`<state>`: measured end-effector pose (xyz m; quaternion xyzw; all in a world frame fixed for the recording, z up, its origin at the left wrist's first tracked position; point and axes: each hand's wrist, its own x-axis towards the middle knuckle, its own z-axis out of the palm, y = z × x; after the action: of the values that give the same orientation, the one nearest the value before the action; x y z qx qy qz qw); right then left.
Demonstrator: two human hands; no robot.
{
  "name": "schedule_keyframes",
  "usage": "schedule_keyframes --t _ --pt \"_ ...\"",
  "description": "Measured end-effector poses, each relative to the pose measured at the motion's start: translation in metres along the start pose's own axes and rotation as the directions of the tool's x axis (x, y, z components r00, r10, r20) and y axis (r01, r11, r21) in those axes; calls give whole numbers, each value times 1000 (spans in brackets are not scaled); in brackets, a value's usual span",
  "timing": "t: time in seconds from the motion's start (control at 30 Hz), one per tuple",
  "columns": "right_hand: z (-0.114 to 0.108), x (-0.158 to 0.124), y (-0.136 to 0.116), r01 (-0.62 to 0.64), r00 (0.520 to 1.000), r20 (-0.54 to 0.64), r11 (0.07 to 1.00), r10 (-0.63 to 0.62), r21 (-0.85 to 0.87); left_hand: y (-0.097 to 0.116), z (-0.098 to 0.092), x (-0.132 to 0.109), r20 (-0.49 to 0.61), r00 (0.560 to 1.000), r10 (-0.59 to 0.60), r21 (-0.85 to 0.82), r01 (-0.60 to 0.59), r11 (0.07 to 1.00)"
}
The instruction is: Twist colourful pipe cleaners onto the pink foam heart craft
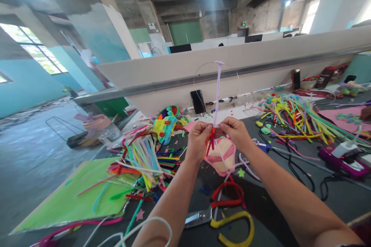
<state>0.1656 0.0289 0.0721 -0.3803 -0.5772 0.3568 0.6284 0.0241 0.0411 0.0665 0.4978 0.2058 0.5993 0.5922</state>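
Note:
In front of me a lavender pipe cleaner (pixel 218 92) stands upright, with a small bent knot at its top. My left hand (pixel 199 141) pinches its lower end, where orange and dark red pipe cleaner ends (pixel 212 139) hang down. My right hand (pixel 235 133) is closed at the same spot, thumb and finger pressed on a pale lavender piece. Below the hands lies a pink and cream shape edged with pipe cleaner (pixel 223 158). Scissors (pixel 232 222) with one red-wrapped and one yellow-wrapped handle rest between my forearms. The exact join is partly covered by my fingertips.
Pipe cleaner bundles lie at left (pixel 145 158) and right (pixel 301 119). A phone (pixel 198 102) leans on the partition (pixel 174 71). Green sheets (pixel 75 197) lie at left. A purple power strip (pixel 344 160) and black cables are at right. A white cable loops near my left forearm.

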Motion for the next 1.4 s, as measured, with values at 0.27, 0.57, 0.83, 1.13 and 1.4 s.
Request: schedule_keyframes --t 0.27,0.57,0.83,1.13,1.4 --pt "10 -6 4 21 1000 -22 999 -22 -40 -4 1 0 -72 993 88 10 -88 996" --pt "15 -8 4 24 1000 -7 999 -24 -39 -6 -1 2 -87 991 103 38 -100 994" --pt "-4 -1 -3 -8 998 62 998 12 -68 10 -2 1 164 977 -136 12 136 991" --pt "-5 3 6 -8 972 225 973 61 -229 -2 -4 4 66 989 -130 0 130 991" --pt "-9 5 -2 91 996 22 963 -88 -254 -9 1 0 24 980 -195 38 194 980"
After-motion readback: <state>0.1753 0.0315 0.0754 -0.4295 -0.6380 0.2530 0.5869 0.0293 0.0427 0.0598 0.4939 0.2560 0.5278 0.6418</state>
